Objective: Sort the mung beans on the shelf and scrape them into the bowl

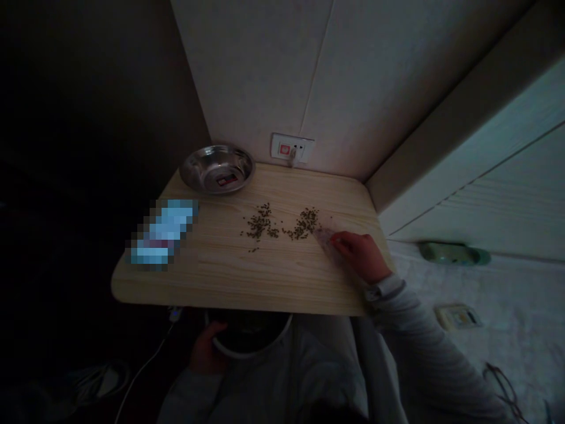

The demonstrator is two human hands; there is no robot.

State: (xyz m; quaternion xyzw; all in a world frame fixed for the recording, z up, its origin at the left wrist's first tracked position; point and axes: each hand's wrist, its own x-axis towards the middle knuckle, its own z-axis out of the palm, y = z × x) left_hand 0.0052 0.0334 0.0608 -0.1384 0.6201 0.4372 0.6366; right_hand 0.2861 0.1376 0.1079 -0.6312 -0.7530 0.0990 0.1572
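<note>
Small dark green-brown grains lie on the wooden table in two loose piles, a left pile (259, 225) and a right pile (306, 222). My right hand (362, 254) is closed, its fingers pinching a thin see-through plastic bag (325, 237) at the right pile's edge. Below the table's front edge, my left hand (208, 348) grips the white rim of a dark-inside bowl (253, 355) resting at my lap. What the bowl holds is too dark to make out.
A shiny metal basin (200, 168) with a label stands at the table's (247, 282) back left. A blurred lit phone-like screen (163, 232) lies at the left edge. A wall socket (282, 147) sits behind. A white cable (150, 360) hangs at the front left.
</note>
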